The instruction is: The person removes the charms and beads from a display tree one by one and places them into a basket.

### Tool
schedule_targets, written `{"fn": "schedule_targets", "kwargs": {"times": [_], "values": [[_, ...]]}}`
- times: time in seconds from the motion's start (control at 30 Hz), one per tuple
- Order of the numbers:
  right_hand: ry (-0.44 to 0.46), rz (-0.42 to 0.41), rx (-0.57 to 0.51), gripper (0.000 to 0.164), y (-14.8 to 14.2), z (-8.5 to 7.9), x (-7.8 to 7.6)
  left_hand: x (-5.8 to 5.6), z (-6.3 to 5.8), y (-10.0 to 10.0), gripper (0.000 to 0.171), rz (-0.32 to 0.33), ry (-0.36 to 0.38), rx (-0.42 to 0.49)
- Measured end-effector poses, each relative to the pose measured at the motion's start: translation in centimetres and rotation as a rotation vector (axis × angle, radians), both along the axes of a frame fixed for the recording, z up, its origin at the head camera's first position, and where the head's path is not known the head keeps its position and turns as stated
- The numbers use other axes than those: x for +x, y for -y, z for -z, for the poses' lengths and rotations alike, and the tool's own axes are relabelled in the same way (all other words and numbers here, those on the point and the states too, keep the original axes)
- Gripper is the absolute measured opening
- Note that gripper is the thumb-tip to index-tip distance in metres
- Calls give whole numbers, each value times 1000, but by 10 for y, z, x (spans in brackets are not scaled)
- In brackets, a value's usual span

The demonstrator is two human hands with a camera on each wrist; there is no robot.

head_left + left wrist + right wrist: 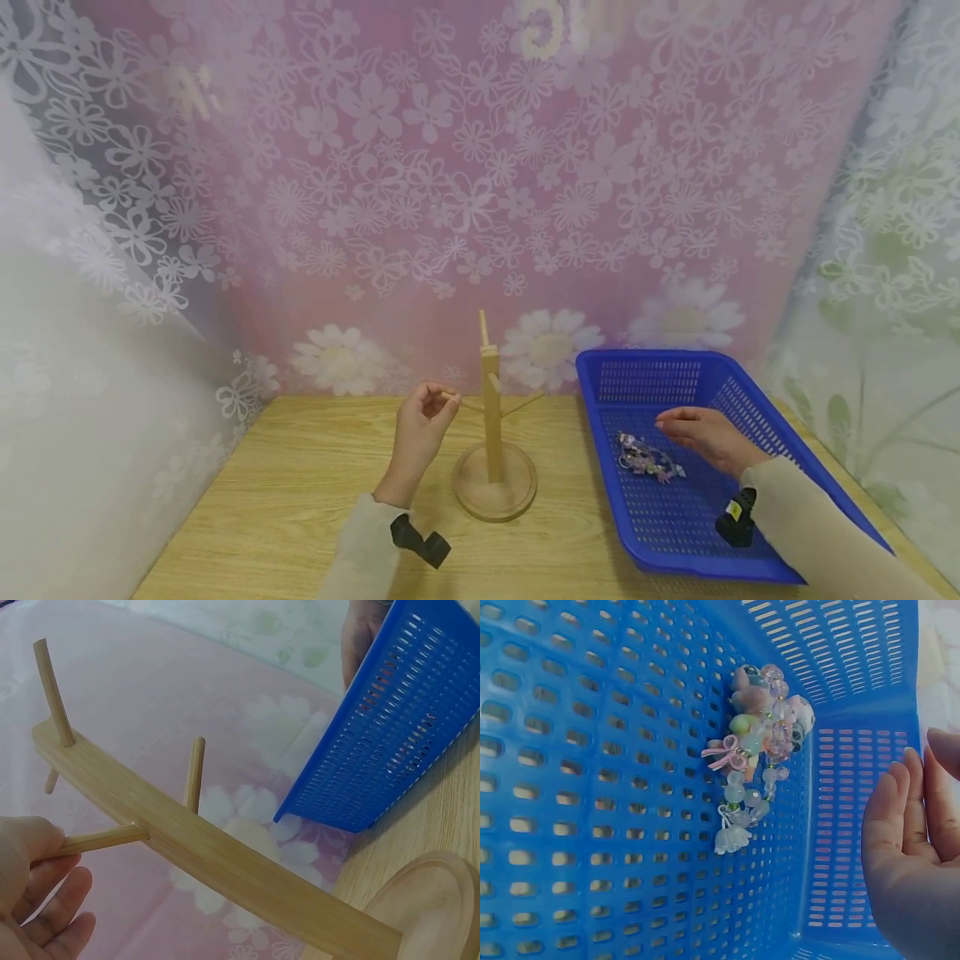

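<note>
My left hand (422, 429) pinches the end of a side peg (97, 841) on a wooden rack (491, 417) between thumb and forefinger. The rack has a round base, a tall post and several pegs, all bare. Over the blue plastic basket (611, 492) hovers my right hand (708, 437), fingers extended and nothing in them. A small heap of beaded bracelets (648, 460) lies on the basket floor, just left of that hand. In the right wrist view the beads (776, 735) are pale pink, clear and green, with a pink bow and a white flower charm (732, 838).
A light wood-grain table (247, 500) carries the rack and the basket, which stands to the rack's right. Behind the table hangs a pink flowered curtain (465, 208), with pale sheets at both sides. Black camera straps (420, 542) circle both wrists.
</note>
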State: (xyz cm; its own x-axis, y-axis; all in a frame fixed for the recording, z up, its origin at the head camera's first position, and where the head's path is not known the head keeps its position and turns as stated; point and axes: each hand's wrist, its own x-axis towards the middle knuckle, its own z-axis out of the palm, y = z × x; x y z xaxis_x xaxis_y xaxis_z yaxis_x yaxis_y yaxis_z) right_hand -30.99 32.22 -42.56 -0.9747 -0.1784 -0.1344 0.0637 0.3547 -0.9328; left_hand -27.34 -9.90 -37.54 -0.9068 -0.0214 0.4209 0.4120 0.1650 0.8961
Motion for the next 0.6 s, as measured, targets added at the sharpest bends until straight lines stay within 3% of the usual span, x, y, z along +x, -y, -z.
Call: {"fn": "schedule_targets", "kwargs": {"times": [0.27,0.4,0.6], "values": [[-156,-39,175,34,7,-16,6,-25,14,17,16,106,111,-66],[-306,-44,352,24,7,-29,9,-26,4,30,21,148,125,-183],[-638,-50,759,20,0,-44,10,-31,-13,60,27,162,65,-424]]}}
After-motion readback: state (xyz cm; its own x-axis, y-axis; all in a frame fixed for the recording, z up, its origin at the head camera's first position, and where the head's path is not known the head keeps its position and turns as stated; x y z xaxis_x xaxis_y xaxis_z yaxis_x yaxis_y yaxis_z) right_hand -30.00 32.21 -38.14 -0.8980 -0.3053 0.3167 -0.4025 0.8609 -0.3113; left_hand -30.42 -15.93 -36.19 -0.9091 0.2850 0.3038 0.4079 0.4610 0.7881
